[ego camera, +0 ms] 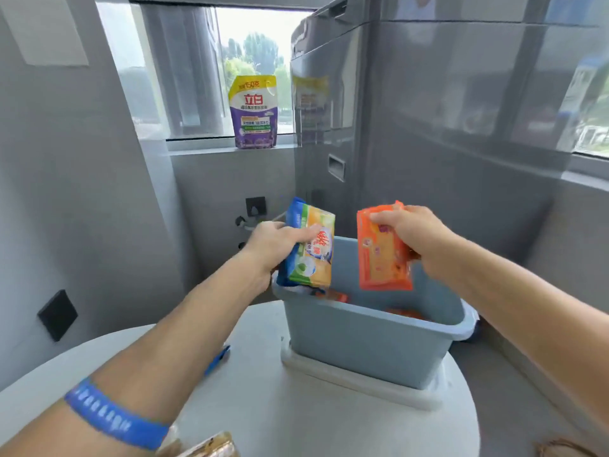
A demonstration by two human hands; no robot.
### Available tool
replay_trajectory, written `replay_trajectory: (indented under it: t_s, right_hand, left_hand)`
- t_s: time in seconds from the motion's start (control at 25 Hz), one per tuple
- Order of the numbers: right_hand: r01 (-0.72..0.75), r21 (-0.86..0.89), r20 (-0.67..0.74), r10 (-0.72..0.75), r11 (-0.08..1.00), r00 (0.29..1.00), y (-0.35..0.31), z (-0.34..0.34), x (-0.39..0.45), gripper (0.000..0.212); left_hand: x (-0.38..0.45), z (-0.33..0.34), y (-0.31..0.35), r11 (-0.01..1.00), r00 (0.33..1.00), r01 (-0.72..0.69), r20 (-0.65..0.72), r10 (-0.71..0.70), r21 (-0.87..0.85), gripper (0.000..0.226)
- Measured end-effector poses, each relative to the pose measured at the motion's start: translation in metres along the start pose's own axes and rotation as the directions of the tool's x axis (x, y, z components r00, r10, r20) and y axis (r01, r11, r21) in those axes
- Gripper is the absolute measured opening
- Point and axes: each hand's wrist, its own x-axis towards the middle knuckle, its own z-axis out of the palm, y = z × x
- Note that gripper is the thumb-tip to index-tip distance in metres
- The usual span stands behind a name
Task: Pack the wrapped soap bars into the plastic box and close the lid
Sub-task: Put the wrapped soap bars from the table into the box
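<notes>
While both hands hovered over the open blue-grey plastic box (362, 344), the risks lay mostly in the release. The left hand (280, 245) had its grip clamped on a blue, green and yellow wrapped soap bar (311, 249), which hung above the box's left rim; let go there, it could likely catch the rim and tip out onto the round white worktop (263, 407). The right hand (418, 239) had its grip clamped on an orange wrapped soap bar (382, 249), held over the box's middle, a safer spot, though the glossy wrapper looked slippery and was pinched only along its edges. The box stood on what seemed to be its white lid (359, 380), so it might rock, and closing would mean lifting the box off first. If the bars landed on end they could pile high and probably stop the lid from seating.

Counted: two bars in hand, one in each; at least two orange wrappers (333, 295) showed inside the box, the rest hidden by its wall. One box, one lid. One purple detergent pouch (253, 112) stood on the window sill, well apart.
</notes>
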Motion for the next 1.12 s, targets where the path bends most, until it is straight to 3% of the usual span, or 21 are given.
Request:
replay_trajectory:
  t_s: [0.08,0.2,0.28,0.4,0.48,0.6,0.68,0.76,0.84,0.92,1.0,1.04,1.12]
  right_hand:
    - [-0.034,-0.236,0.078,0.054,0.971,0.995,0.022,0.002,0.029,0.024]
    - [-0.088,-0.412,0.167,0.170,0.907,0.971,0.055,0.018,0.051,0.027]
    - [-0.139,-0.470,0.191,0.254,0.872,0.948,0.070,0.025,0.057,0.031]
    - [-0.185,-0.429,0.269,0.321,0.884,0.908,0.084,0.026,0.064,0.029]
    - [-0.034,-0.624,0.252,0.242,0.781,0.937,0.089,0.025,0.066,0.025]
    - [0.221,-0.867,0.262,0.030,0.447,0.965,0.092,0.028,0.057,0.027]
    - [0.273,-0.896,0.295,0.012,0.352,0.955,0.094,0.028,0.058,0.025]
    - [0.291,-0.899,0.324,0.051,0.328,0.945,0.094,0.027,0.058,0.022]
    - [0.331,-0.880,0.369,0.052,0.340,0.928,0.095,0.025,0.061,0.019]
    - [0.423,-0.810,0.454,-0.022,0.406,0.891,0.086,0.018,0.062,0.009]
    - [0.474,-0.723,0.488,-0.114,0.503,0.865,0.064,0.016,0.054,0.004]
    - [0.476,-0.675,0.476,-0.160,0.563,0.865,0.051,0.018,0.047,0.005]
    - [0.521,-0.611,0.478,-0.247,0.596,0.843,0.028,0.026,0.025,0.007]
  left_hand:
    - [0.030,0.019,-0.001,0.914,0.998,-0.066,0.011,0.067,0.401,0.044]
    - [0.056,0.039,-0.005,0.584,0.995,-0.093,0.092,0.031,0.806,0.054]
    - [0.063,0.050,-0.009,0.497,0.990,-0.090,0.130,-0.047,0.863,0.052]
    - [0.066,0.057,-0.023,0.524,0.975,-0.028,0.139,-0.174,0.851,0.047]
    - [0.067,0.058,-0.035,0.470,0.972,-0.015,0.123,-0.200,0.882,0.040]
    - [0.062,0.060,-0.040,0.178,0.988,-0.140,0.150,-0.044,0.974,0.020]
    - [0.056,0.059,-0.036,-0.007,0.969,-0.219,0.219,0.119,0.976,0.012]
    - [0.055,0.056,-0.035,-0.075,0.961,-0.255,0.261,0.089,0.964,0.012]
    - [0.052,0.050,-0.037,-0.012,0.959,-0.277,0.276,-0.062,0.961,0.016]
    - [0.049,0.041,-0.040,0.163,0.951,-0.297,0.306,-0.037,0.941,0.021]
    - [0.031,0.021,-0.041,0.404,0.917,-0.378,0.278,0.284,0.833,0.018]
    - [0.020,0.004,-0.046,0.509,0.869,-0.435,0.199,0.453,0.743,0.016]
    - [-0.001,-0.038,-0.064,0.643,0.808,-0.470,0.001,0.590,0.605,0.019]
